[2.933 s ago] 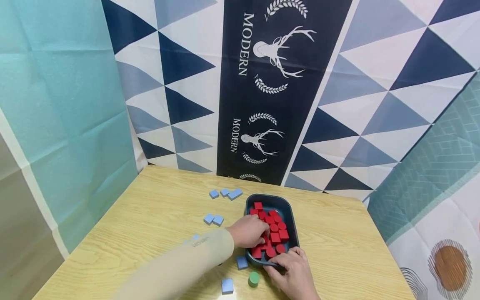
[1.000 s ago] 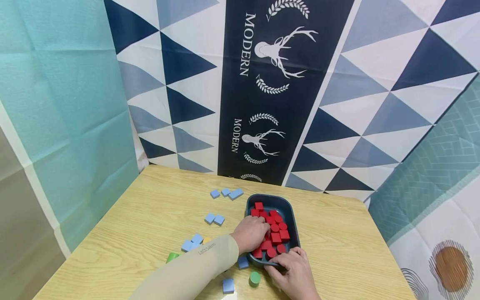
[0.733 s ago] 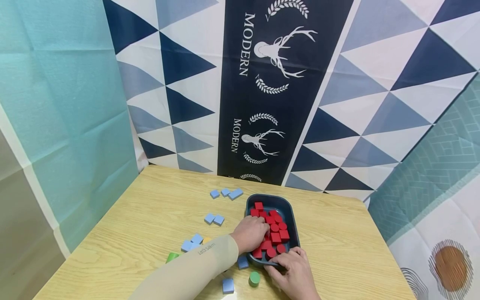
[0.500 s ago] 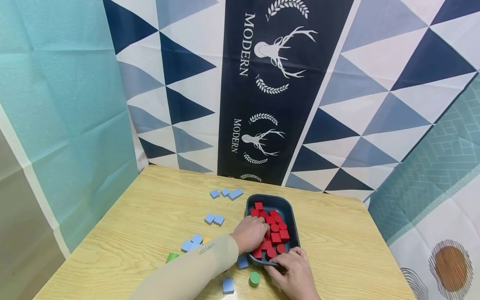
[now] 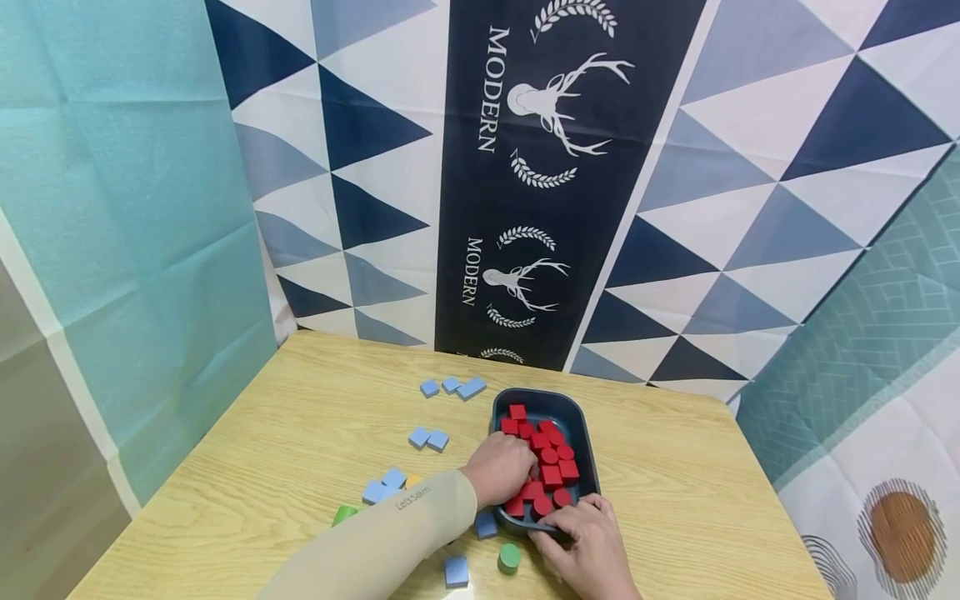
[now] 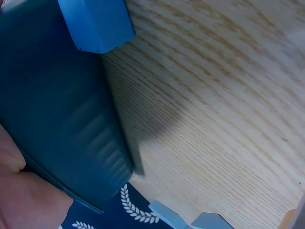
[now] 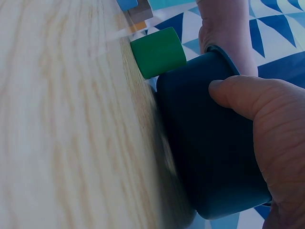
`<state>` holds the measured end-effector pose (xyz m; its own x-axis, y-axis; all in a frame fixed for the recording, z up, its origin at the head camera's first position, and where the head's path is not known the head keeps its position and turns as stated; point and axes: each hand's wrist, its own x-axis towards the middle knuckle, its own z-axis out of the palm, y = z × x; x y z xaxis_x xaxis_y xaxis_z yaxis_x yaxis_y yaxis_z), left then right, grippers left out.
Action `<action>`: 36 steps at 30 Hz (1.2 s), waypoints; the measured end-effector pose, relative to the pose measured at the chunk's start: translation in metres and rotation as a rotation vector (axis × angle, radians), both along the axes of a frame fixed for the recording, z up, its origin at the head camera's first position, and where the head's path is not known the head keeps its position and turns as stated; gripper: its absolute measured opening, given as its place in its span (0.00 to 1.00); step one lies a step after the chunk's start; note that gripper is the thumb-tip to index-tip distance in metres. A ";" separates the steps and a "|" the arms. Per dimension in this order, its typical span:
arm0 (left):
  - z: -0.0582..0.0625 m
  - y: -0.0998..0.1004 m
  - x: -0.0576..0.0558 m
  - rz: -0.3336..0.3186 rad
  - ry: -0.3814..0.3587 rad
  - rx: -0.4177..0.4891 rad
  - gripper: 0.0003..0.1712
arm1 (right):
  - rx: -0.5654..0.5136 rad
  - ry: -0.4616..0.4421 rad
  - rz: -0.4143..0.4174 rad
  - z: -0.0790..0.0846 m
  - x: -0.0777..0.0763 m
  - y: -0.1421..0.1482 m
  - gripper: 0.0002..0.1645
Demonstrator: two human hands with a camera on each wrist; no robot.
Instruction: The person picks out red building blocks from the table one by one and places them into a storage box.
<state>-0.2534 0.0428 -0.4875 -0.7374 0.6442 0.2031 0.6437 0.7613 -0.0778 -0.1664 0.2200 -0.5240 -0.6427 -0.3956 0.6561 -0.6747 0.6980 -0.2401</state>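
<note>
A dark teal tray (image 5: 576,429) holds several red blocks (image 5: 551,476), some square and some round. My left hand (image 5: 501,468) reaches over its left rim with curled fingers down among the red blocks. Its fingertips are hidden there, and I cannot tell whether they grip a block. At the tray's near end my right hand (image 5: 588,546) pinches the rim. In the right wrist view the right thumb (image 7: 233,93) presses on the tray's outer wall (image 7: 209,148). The left wrist view shows the tray's side (image 6: 57,90) with part of the left hand (image 6: 33,198) over its rim.
A blue block (image 5: 485,525) lies close by the tray's near left corner. Nearer me are another blue block (image 5: 456,572) and a green cylinder (image 5: 508,557). Further blue blocks (image 5: 428,438) are scattered left of the tray, beside a fabric backdrop (image 5: 375,250) behind the table (image 5: 660,467).
Since the earliest frame my left forearm has shifted slightly right, uncovering blue, yellow and green blocks on the left. Lately my left fingers shift a little among the red blocks. The right hand stays put.
</note>
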 end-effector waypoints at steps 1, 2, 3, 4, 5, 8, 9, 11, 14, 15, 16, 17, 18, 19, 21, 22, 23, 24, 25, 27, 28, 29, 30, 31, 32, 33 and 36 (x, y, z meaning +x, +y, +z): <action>0.001 0.000 0.000 -0.004 0.004 0.004 0.09 | 0.001 -0.001 0.000 0.000 0.000 0.000 0.09; 0.001 0.000 0.000 -0.005 0.007 -0.001 0.09 | 0.003 -0.001 -0.002 0.000 0.000 0.000 0.09; 0.001 0.000 0.000 -0.003 0.007 -0.006 0.09 | 0.005 0.000 -0.003 0.000 0.000 0.000 0.09; 0.001 0.000 0.001 -0.003 0.007 -0.012 0.09 | 0.006 0.002 -0.003 0.000 0.000 0.000 0.09; 0.001 0.000 0.001 -0.001 0.005 -0.013 0.09 | 0.007 0.005 -0.002 0.000 0.000 0.000 0.09; 0.000 0.000 0.001 0.003 -0.004 -0.016 0.09 | 0.006 0.013 0.000 0.000 0.000 0.000 0.09; 0.000 0.000 0.001 0.006 -0.008 -0.015 0.10 | 0.004 0.015 0.002 0.000 -0.001 0.000 0.09; 0.000 0.000 0.001 0.011 -0.017 -0.015 0.10 | 0.004 0.019 0.004 -0.001 -0.001 0.000 0.09; 0.000 0.001 0.000 0.018 -0.022 -0.026 0.09 | 0.004 0.017 0.003 0.000 -0.001 0.000 0.09; -0.001 0.001 0.000 0.020 -0.022 -0.032 0.09 | 0.004 0.014 0.003 0.000 0.000 0.000 0.09; -0.001 0.001 0.000 0.021 -0.021 -0.039 0.08 | 0.006 0.011 0.000 0.000 0.000 0.000 0.09; -0.001 0.001 0.000 0.021 -0.019 -0.045 0.08 | 0.005 0.008 -0.001 0.001 0.000 0.000 0.09; -0.001 0.001 0.000 0.023 -0.017 -0.051 0.08 | 0.004 0.007 -0.004 0.001 0.000 -0.001 0.09; -0.001 0.001 0.000 0.024 -0.016 -0.055 0.07 | 0.005 0.009 -0.005 0.001 0.000 -0.001 0.10; -0.002 0.001 0.000 0.025 -0.014 -0.058 0.07 | 0.003 0.015 -0.003 0.001 0.000 -0.001 0.10; -0.002 0.001 0.000 0.026 -0.014 -0.057 0.07 | 0.003 0.022 -0.001 0.001 0.000 -0.001 0.10; -0.003 0.001 0.000 0.026 -0.014 -0.055 0.07 | 0.002 0.024 -0.001 0.001 0.000 -0.001 0.10; -0.003 0.001 0.000 0.027 -0.015 -0.051 0.08 | 0.003 0.026 0.000 0.000 0.000 -0.001 0.10; -0.004 0.001 0.000 0.028 -0.015 -0.047 0.08 | 0.003 0.030 0.001 0.000 0.000 -0.001 0.10; -0.004 0.001 -0.001 0.029 -0.019 -0.038 0.09 | 0.004 0.024 0.001 -0.001 -0.001 -0.001 0.10; -0.005 0.001 -0.001 0.030 -0.021 -0.033 0.09 | 0.005 0.024 0.002 -0.001 -0.001 -0.001 0.10; -0.005 0.001 -0.001 0.030 -0.024 -0.029 0.09 | 0.007 0.020 0.000 -0.001 -0.001 -0.001 0.10; -0.005 0.001 -0.001 0.031 -0.027 -0.025 0.09 | 0.010 0.019 -0.001 -0.001 -0.001 -0.001 0.10; -0.005 0.001 -0.001 0.030 -0.030 -0.021 0.10 | 0.011 0.017 -0.002 -0.001 -0.001 -0.001 0.10; -0.005 0.001 -0.001 0.030 -0.033 -0.016 0.10 | 0.012 0.011 -0.004 -0.001 -0.001 -0.001 0.10; -0.005 0.001 -0.001 0.029 -0.035 -0.014 0.10 | 0.014 0.006 -0.007 -0.001 -0.001 -0.001 0.10; -0.005 0.000 -0.002 0.024 -0.034 -0.009 0.09 | 0.019 -0.007 -0.015 -0.001 0.000 0.000 0.10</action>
